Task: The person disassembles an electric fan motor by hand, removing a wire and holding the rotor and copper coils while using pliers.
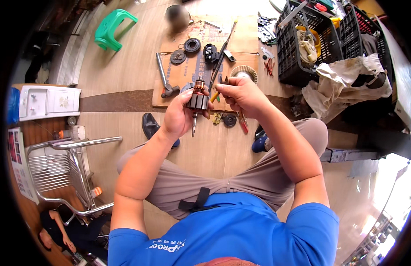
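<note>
My left hand (177, 116) is closed around an electric motor armature (198, 101), held upright with its copper-coloured commutator end up and its steel shaft pointing down. Close beside it, my right hand (244, 95) is closed on a thin tool with a yellow part (215, 96); its exact kind is hard to make out. The tool reaches toward the armature, but I cannot tell whether they touch. Below my hands on the floor lie a small dark round part (230, 120) and a red-handled tool (244, 127).
Flattened cardboard (170, 37) bears a hammer (163, 71), a black ring (192, 45), a metal disc (178, 56), a dark motor part (211, 52) and a finned wheel (244, 72). Black crates (298, 66) stand right, a green stool (111, 29) far left, a metal chair (72, 155) nearer left.
</note>
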{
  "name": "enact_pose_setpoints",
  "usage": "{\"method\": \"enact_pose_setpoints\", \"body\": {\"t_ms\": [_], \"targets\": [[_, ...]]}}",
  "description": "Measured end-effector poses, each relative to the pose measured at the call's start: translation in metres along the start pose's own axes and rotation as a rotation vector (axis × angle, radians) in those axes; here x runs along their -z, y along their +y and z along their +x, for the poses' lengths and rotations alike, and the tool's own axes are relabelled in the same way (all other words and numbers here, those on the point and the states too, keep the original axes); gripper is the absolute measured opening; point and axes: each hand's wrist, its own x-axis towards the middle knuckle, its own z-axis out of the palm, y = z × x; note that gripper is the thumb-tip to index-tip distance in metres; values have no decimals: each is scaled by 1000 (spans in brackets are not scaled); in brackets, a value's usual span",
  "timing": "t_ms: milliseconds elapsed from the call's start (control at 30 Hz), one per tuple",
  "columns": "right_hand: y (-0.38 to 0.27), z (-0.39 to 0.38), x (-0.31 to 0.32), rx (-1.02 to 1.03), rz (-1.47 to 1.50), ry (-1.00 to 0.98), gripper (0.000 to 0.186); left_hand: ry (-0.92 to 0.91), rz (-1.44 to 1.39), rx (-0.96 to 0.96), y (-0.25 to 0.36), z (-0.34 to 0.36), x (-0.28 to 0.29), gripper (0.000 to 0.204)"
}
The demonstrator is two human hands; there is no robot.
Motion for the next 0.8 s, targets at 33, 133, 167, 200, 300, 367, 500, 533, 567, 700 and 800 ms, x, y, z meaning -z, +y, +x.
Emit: {"method": "enact_pose_setpoints", "body": {"t_ms": [33, 133, 167, 200, 300, 367, 500, 533, 567, 700, 800], "targets": [[1, 1, 2, -19, 107, -31, 19, 4, 3, 6, 0, 0, 2, 45], [8, -1, -7, 34, 202, -3, 17, -71, -67, 28, 0, -1, 7, 48], [12, 0, -9, 29, 202, -4, 17, -66, -70, 30, -2, -1, 7, 48], [17, 3, -11, 85, 251, 31, 16, -68, -117, 6, -4, 1, 6, 47], [35, 7, -12, 157, 342, 57, 15, -23, -167, -53, -5, 4, 6, 45], [46, 2, -23, 163, 482, 39, 20, 27, -171, -95, -4, 5, 7, 44], [66, -7, -34, 58, 605, -145, 23, 183, -237, -115, -3, 8, 6, 39], [67, -11, -36, 46, 607, -174, 24, 186, -264, -106, -5, 9, 7, 38], [67, -10, -35, 45, 603, -181, 24, 189, -293, -97, -7, 9, 10, 38], [45, -8, -38, 162, 757, -262, 27, 155, -287, -178, -7, 12, 9, 39], [45, -1, -29, 200, 715, -300, 27, 99, -291, -121, -3, 13, 9, 40]]}}
